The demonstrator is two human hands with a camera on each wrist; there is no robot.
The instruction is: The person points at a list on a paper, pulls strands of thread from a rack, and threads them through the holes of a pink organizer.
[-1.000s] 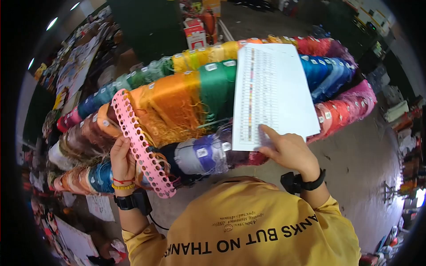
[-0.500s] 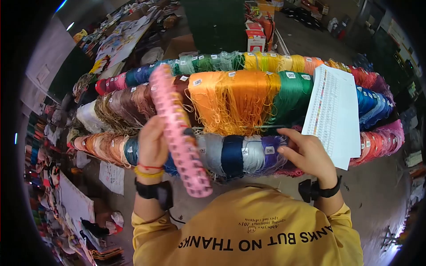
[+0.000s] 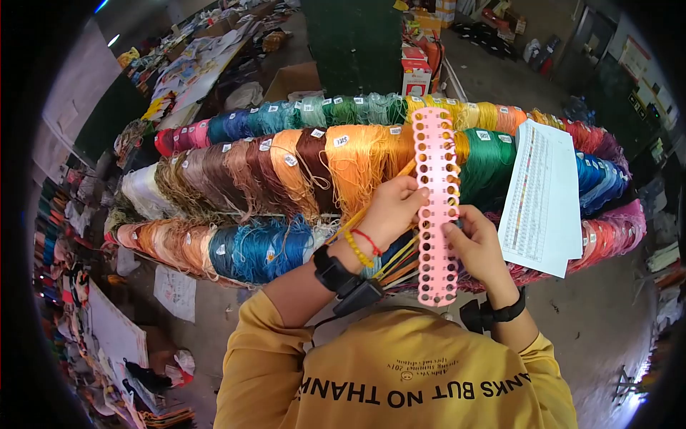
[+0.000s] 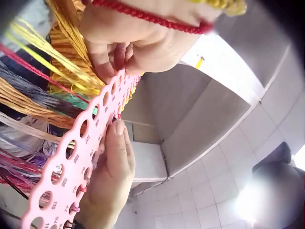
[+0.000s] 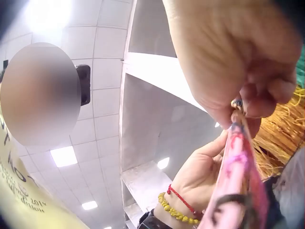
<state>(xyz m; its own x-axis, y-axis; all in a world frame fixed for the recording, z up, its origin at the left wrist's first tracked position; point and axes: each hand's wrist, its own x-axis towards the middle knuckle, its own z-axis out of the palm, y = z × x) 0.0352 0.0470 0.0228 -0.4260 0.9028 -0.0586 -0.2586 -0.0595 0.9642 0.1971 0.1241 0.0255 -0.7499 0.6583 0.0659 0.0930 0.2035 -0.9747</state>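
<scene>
A long pink thread organizer card [image 3: 437, 236], with numbered holes along both edges, is held upright in front of the chest. My left hand [image 3: 391, 207] pinches its left edge with thumb and fingers. On the opposite edge my right hand [image 3: 475, 247] grips the card, its thumb [image 4: 118, 148] lying on the face in the left wrist view. Threads of several colours [image 4: 28, 100] hang off the card's far side, and small coloured loops [image 4: 75, 208] sit in holes along one edge. Behind the card, skeins of orange thread [image 3: 357, 161] are partly hidden.
Three rows of labelled thread skeins span the front, with green [image 3: 486, 161] and blue ones [image 3: 264, 247] among them. Printed chart sheets [image 3: 547, 200] lie over the rows at the right. Beyond stand a dark green pillar [image 3: 350, 50] and a red-and-white box [image 3: 416, 75].
My right hand has left the chart sheets and taken hold of the pink card. The left hand has carried the card rightward and turned it upright in front of the chest.
</scene>
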